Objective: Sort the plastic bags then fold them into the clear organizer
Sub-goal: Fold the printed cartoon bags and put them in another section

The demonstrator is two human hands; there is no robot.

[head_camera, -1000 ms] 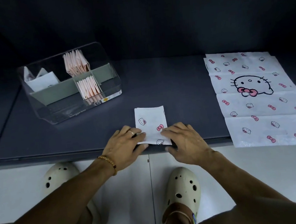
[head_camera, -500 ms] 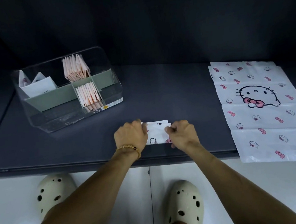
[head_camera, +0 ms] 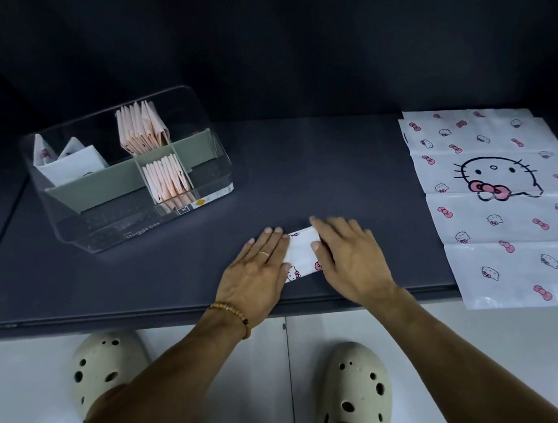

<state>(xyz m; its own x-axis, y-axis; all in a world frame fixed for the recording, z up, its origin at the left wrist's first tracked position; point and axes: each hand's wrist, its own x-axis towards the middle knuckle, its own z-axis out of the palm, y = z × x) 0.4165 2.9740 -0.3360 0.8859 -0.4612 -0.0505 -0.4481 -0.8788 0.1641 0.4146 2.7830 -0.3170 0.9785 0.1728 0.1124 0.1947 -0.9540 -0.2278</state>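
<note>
White plastic, printed with small cat faces and pink bows, lies folded into a small packet [head_camera: 302, 253] between our two hands near the front edge of the dark table [head_camera: 300, 161]. Our left hand [head_camera: 258, 275] presses flat on its left part, fingers straight and close together; our right hand [head_camera: 351, 255] lies flat over its right part, fingers also straight, slightly blurred. Beyond our left fingertips and off to their left stands the clear organizer [head_camera: 129, 172], holding folded pink bags [head_camera: 140, 127] and folded white bags [head_camera: 65, 161]. Well to the right of our right fingers a large unfolded bag [head_camera: 504, 208] lies spread.
</note>
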